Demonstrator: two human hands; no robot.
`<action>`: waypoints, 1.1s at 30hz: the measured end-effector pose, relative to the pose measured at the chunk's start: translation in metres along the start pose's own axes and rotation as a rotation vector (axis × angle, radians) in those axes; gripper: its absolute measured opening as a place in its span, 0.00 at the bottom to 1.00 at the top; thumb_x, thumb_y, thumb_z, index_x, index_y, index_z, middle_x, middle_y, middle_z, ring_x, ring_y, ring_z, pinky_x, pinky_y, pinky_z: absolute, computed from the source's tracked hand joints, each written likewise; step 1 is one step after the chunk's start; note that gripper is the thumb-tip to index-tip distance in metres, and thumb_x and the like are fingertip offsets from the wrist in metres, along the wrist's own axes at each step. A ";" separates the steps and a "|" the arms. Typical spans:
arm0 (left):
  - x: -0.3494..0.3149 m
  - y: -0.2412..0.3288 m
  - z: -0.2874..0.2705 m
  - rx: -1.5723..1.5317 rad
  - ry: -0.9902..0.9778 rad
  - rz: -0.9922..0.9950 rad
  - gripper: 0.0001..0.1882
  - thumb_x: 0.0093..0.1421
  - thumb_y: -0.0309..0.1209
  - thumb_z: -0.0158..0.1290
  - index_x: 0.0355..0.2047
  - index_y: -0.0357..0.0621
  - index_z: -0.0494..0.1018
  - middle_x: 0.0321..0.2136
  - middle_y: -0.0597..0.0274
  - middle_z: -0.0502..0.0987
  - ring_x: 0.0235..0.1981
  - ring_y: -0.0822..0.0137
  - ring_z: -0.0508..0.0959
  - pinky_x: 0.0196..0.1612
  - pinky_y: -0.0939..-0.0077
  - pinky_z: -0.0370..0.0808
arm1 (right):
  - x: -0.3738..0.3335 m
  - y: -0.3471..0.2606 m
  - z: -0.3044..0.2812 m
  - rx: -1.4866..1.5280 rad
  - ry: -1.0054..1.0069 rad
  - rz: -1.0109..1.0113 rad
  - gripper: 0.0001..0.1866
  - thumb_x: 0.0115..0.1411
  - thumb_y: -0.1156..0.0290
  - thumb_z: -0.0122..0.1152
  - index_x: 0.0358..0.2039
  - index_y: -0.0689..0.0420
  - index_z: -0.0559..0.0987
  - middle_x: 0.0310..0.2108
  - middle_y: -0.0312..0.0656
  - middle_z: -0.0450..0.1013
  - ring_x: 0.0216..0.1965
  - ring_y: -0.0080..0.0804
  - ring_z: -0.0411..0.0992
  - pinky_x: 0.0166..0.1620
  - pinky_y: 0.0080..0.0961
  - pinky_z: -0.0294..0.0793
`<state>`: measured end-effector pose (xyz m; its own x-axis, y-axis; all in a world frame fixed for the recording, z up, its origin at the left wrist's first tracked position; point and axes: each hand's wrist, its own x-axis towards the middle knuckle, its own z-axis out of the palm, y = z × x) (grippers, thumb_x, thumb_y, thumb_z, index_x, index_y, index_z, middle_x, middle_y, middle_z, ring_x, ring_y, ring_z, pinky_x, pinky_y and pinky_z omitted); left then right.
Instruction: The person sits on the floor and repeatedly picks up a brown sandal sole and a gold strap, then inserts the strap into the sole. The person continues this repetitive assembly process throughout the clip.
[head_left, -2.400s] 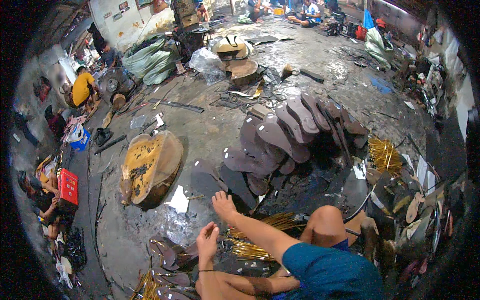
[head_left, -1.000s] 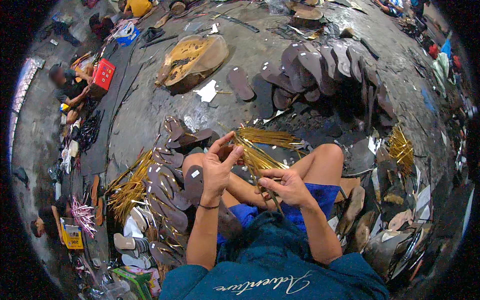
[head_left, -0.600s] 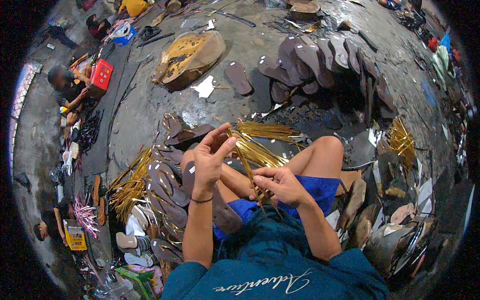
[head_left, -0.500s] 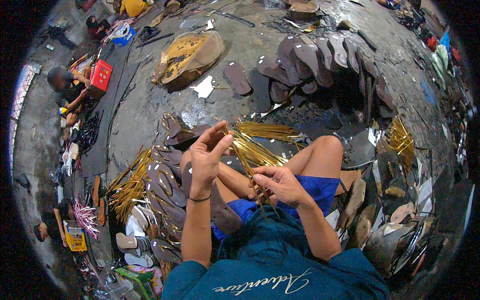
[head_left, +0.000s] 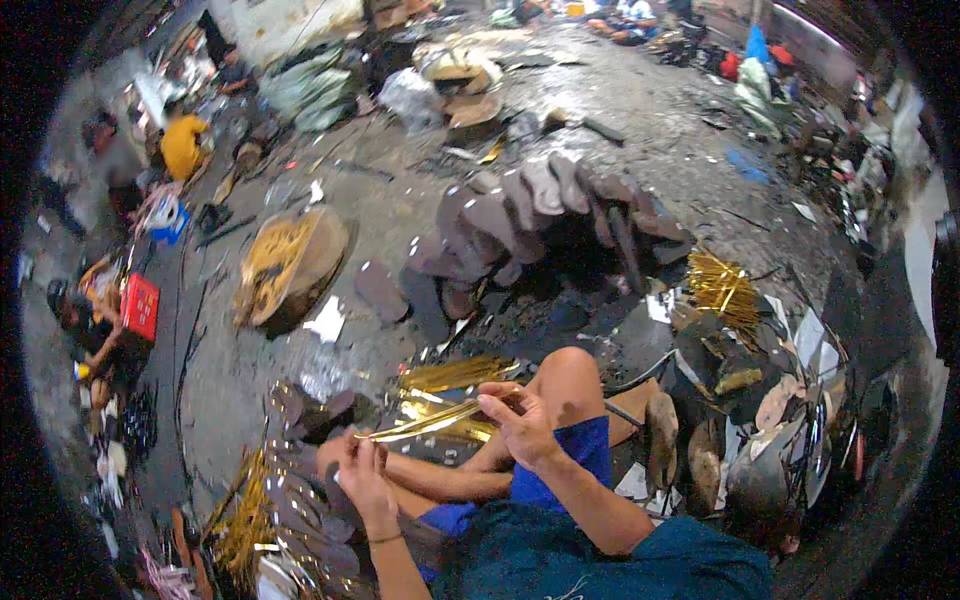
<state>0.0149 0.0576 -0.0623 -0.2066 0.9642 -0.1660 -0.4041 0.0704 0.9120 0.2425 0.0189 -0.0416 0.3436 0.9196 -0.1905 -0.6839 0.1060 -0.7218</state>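
Note:
A few shiny gold straps (head_left: 425, 423) stretch between my two hands, nearly level above my crossed legs. At their left end, the fingers of my left hand (head_left: 365, 480) pinch them, beside my knee. My right hand (head_left: 522, 428) grips the other end between thumb and fingers, higher and in front of the blue shorts. Just beyond lies a bundle of gold straps (head_left: 455, 374) on the floor. Dark sandals (head_left: 315, 505), some with gold straps on them, lie heaped by my left forearm. Next to them is another gold bundle (head_left: 245, 515).
Dark sandal soles (head_left: 490, 225) stand in a curved row ahead. A wooden block (head_left: 292, 268) sits ahead left, a white scrap (head_left: 326, 318) near it. At right are a gold bundle (head_left: 722, 290) and offcuts (head_left: 780, 400). A person handles a red crate (head_left: 140, 307) at far left.
The view has tilted up, showing more of the far floor. The straps, steeply slanted before, are now nearly level; my hands have moved apart, the left one lower and the right one higher.

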 end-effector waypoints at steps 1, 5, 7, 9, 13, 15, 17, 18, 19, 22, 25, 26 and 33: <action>-0.003 0.000 0.003 0.352 -0.026 0.252 0.20 0.61 0.28 0.54 0.53 0.38 0.68 0.47 0.58 0.74 0.45 0.62 0.75 0.46 0.67 0.73 | 0.005 -0.006 -0.001 -0.218 -0.015 -0.119 0.09 0.59 0.75 0.63 0.40 0.61 0.79 0.36 0.39 0.77 0.39 0.23 0.74 0.43 0.19 0.74; -0.039 0.034 0.038 1.048 -0.370 0.753 0.20 0.57 0.31 0.58 0.48 0.35 0.71 0.46 0.50 0.74 0.46 0.51 0.74 0.49 0.59 0.71 | -0.003 -0.028 0.019 -0.939 -0.303 -0.564 0.11 0.56 0.71 0.66 0.39 0.61 0.80 0.33 0.42 0.77 0.37 0.26 0.75 0.40 0.23 0.74; -0.057 0.041 0.067 1.073 -0.533 0.836 0.16 0.56 0.30 0.59 0.43 0.35 0.73 0.43 0.47 0.76 0.43 0.49 0.75 0.46 0.60 0.72 | -0.015 -0.020 0.034 -0.974 -0.323 -0.455 0.11 0.56 0.72 0.67 0.39 0.61 0.80 0.34 0.42 0.77 0.37 0.27 0.75 0.40 0.23 0.74; -0.054 0.041 0.071 1.057 -0.506 0.884 0.14 0.57 0.29 0.57 0.43 0.34 0.74 0.37 0.48 0.77 0.38 0.51 0.76 0.42 0.62 0.73 | -0.017 -0.023 0.042 -0.938 -0.350 -0.503 0.10 0.58 0.71 0.65 0.39 0.61 0.79 0.34 0.42 0.77 0.35 0.28 0.75 0.40 0.23 0.75; -0.051 0.039 0.059 1.036 -0.393 0.710 0.14 0.59 0.26 0.55 0.45 0.34 0.73 0.32 0.52 0.79 0.33 0.59 0.78 0.36 0.65 0.75 | 0.001 -0.003 0.016 -0.506 -0.146 -0.475 0.09 0.66 0.73 0.53 0.43 0.63 0.74 0.36 0.38 0.75 0.38 0.26 0.74 0.43 0.21 0.74; -0.056 0.037 0.054 0.799 -0.254 0.470 0.19 0.59 0.24 0.55 0.52 0.37 0.70 0.33 0.56 0.79 0.33 0.68 0.78 0.32 0.72 0.78 | 0.004 -0.030 0.014 -0.388 -0.066 -0.332 0.09 0.67 0.73 0.51 0.45 0.63 0.74 0.36 0.38 0.74 0.39 0.25 0.73 0.44 0.20 0.73; -0.055 0.046 0.053 0.555 -0.271 0.351 0.22 0.59 0.23 0.55 0.54 0.38 0.68 0.34 0.56 0.78 0.33 0.69 0.78 0.31 0.75 0.79 | 0.002 -0.036 0.016 -0.416 -0.088 -0.263 0.11 0.67 0.73 0.50 0.48 0.61 0.74 0.36 0.37 0.73 0.38 0.23 0.71 0.44 0.19 0.72; -0.054 0.047 0.054 0.434 -0.282 0.284 0.23 0.59 0.22 0.55 0.55 0.39 0.67 0.35 0.56 0.78 0.33 0.69 0.78 0.30 0.76 0.80 | 0.001 -0.031 0.014 -0.635 -0.192 -0.356 0.12 0.67 0.73 0.51 0.49 0.61 0.74 0.36 0.37 0.73 0.38 0.22 0.71 0.44 0.20 0.72; -0.054 0.045 0.055 0.414 -0.299 0.232 0.23 0.59 0.22 0.55 0.55 0.38 0.68 0.36 0.56 0.78 0.34 0.69 0.78 0.31 0.76 0.80 | -0.001 -0.022 0.009 -0.855 -0.298 -0.444 0.13 0.66 0.73 0.52 0.50 0.61 0.74 0.36 0.37 0.73 0.38 0.22 0.71 0.44 0.20 0.72; -0.054 0.037 0.050 0.356 -0.316 0.104 0.21 0.59 0.20 0.55 0.54 0.36 0.68 0.38 0.55 0.78 0.35 0.68 0.79 0.35 0.76 0.81 | -0.020 -0.010 0.028 -0.848 -0.457 -0.338 0.14 0.64 0.73 0.56 0.50 0.61 0.74 0.37 0.37 0.74 0.39 0.22 0.71 0.46 0.22 0.71; -0.043 0.030 0.042 0.435 -0.281 0.078 0.18 0.60 0.20 0.55 0.51 0.34 0.70 0.40 0.54 0.78 0.38 0.68 0.79 0.40 0.74 0.79 | -0.023 0.000 0.027 -0.717 -0.439 -0.186 0.14 0.62 0.74 0.59 0.48 0.62 0.74 0.39 0.38 0.74 0.42 0.23 0.72 0.48 0.23 0.71; -0.043 0.035 0.047 0.310 -0.288 0.035 0.16 0.60 0.20 0.55 0.49 0.32 0.72 0.41 0.54 0.79 0.40 0.68 0.79 0.44 0.74 0.77 | -0.023 0.012 0.023 -0.704 -0.424 -0.136 0.14 0.61 0.75 0.60 0.47 0.62 0.74 0.40 0.38 0.75 0.43 0.23 0.72 0.49 0.23 0.71; -0.028 0.049 0.063 0.338 -0.365 0.129 0.16 0.56 0.21 0.60 0.46 0.35 0.75 0.37 0.58 0.80 0.37 0.71 0.80 0.42 0.80 0.77 | -0.025 -0.012 0.044 -0.652 -0.384 -0.042 0.11 0.62 0.74 0.59 0.44 0.63 0.76 0.37 0.40 0.77 0.38 0.23 0.75 0.40 0.21 0.76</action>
<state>0.0567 0.0503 0.0107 0.1133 0.9926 0.0425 -0.0726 -0.0344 0.9968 0.2136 0.0111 0.0017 0.0309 0.9995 0.0046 -0.1146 0.0082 -0.9934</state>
